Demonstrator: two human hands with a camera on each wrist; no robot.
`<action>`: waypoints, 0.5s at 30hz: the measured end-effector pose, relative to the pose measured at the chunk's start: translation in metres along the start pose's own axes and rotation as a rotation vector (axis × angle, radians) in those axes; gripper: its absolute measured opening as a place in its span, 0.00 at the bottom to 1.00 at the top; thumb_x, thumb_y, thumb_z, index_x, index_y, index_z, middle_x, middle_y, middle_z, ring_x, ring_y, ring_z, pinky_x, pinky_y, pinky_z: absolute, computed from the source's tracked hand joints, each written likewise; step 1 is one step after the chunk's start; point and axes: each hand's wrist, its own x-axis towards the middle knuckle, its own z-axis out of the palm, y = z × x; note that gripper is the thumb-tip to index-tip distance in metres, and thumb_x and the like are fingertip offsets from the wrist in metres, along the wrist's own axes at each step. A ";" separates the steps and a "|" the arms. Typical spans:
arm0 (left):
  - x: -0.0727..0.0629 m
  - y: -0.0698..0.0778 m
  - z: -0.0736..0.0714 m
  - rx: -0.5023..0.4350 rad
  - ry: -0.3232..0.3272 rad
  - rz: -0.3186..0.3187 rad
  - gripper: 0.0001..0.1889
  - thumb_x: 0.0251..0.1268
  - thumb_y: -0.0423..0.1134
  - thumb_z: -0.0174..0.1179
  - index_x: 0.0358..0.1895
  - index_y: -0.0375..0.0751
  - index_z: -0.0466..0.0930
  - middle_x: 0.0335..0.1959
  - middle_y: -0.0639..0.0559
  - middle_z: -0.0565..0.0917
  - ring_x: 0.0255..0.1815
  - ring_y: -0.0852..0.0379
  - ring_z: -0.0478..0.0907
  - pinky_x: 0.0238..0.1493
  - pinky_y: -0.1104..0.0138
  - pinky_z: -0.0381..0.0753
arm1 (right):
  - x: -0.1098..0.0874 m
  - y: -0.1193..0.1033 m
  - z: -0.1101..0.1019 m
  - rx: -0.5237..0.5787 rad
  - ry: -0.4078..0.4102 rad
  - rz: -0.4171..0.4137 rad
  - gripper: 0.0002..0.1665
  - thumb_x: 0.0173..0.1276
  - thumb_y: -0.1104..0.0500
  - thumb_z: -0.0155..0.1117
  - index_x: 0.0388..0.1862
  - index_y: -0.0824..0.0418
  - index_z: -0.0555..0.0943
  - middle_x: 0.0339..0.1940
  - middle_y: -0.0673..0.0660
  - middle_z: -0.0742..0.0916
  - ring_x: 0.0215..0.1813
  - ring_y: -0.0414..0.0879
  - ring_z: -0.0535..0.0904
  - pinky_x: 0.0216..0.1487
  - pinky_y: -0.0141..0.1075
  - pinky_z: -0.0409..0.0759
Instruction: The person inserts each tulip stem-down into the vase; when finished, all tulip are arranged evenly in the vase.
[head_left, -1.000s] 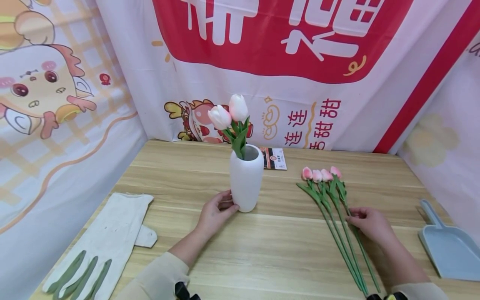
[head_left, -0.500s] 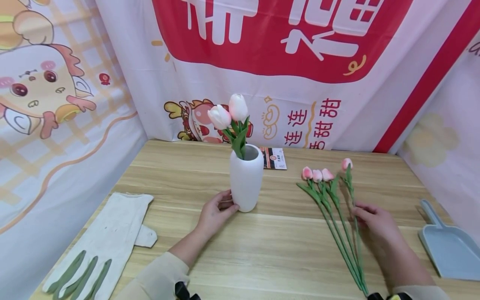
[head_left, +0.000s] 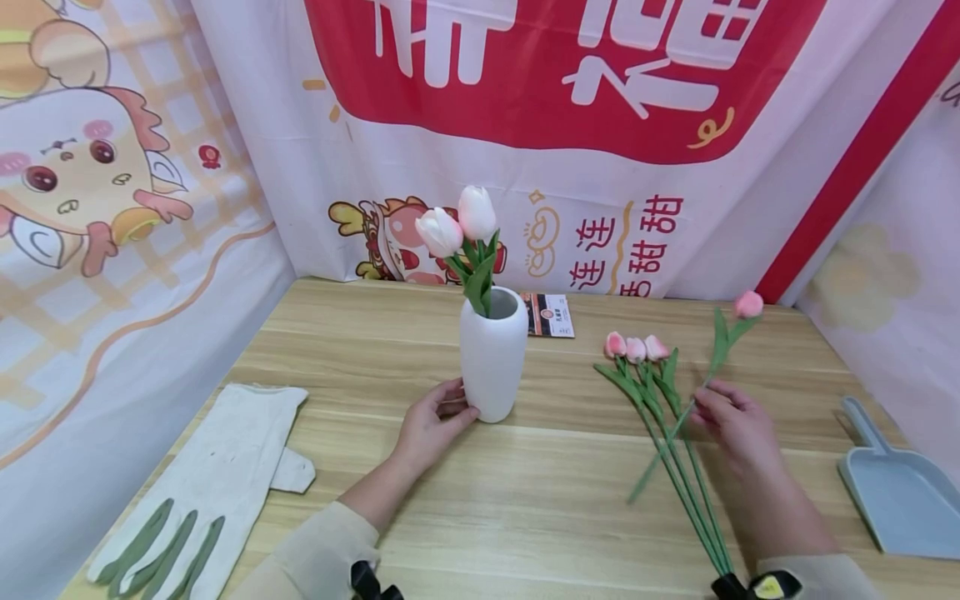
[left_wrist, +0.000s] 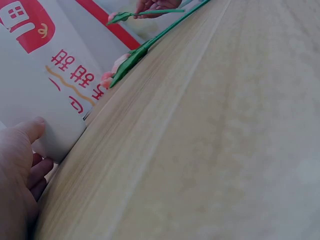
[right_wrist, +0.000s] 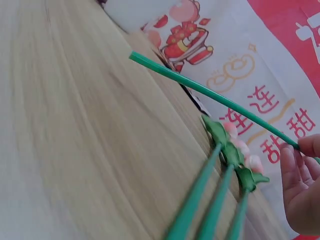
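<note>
Near the middle of the table stands a white vase with two white-pink tulips in it. My left hand holds the vase low on its left side, thumb in front and fingers behind, as the left wrist view also shows. On the right, my right hand pinches a single pink tulip by its stem, raised off the table. Its bloom points to the far right, and its stem end slants toward the vase. Three more pink tulips lie side by side beneath that stem.
White gloves with green-striped fingers lie on the left. A grey-blue dustpan lies at the right edge. Behind the vase is a small printed card. Printed cloth hangs along the back and sides.
The right hand has picked one pink tulip out of the row, lifted it and tilted it so its bloom swings right and its stem end left. The left hand keeps its place.
</note>
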 end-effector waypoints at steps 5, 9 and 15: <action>0.000 0.001 -0.001 0.002 -0.003 0.004 0.26 0.59 0.35 0.69 0.62 0.37 0.76 0.52 0.40 0.84 0.52 0.45 0.84 0.56 0.57 0.84 | 0.003 0.000 0.015 0.087 0.077 -0.007 0.09 0.69 0.66 0.63 0.43 0.55 0.74 0.26 0.46 0.87 0.31 0.35 0.85 0.36 0.25 0.86; 0.000 0.001 -0.001 0.007 -0.007 0.005 0.26 0.59 0.36 0.69 0.62 0.38 0.76 0.53 0.40 0.84 0.52 0.45 0.84 0.56 0.56 0.84 | 0.007 -0.001 0.025 0.127 0.149 0.003 0.15 0.66 0.64 0.67 0.46 0.56 0.71 0.25 0.47 0.88 0.30 0.35 0.85 0.34 0.26 0.86; 0.000 0.000 -0.001 0.000 -0.007 0.000 0.26 0.59 0.36 0.70 0.61 0.39 0.77 0.53 0.41 0.84 0.52 0.45 0.84 0.57 0.56 0.83 | 0.010 -0.007 0.041 0.213 0.246 0.019 0.20 0.64 0.65 0.68 0.49 0.57 0.69 0.24 0.48 0.87 0.29 0.37 0.86 0.34 0.27 0.87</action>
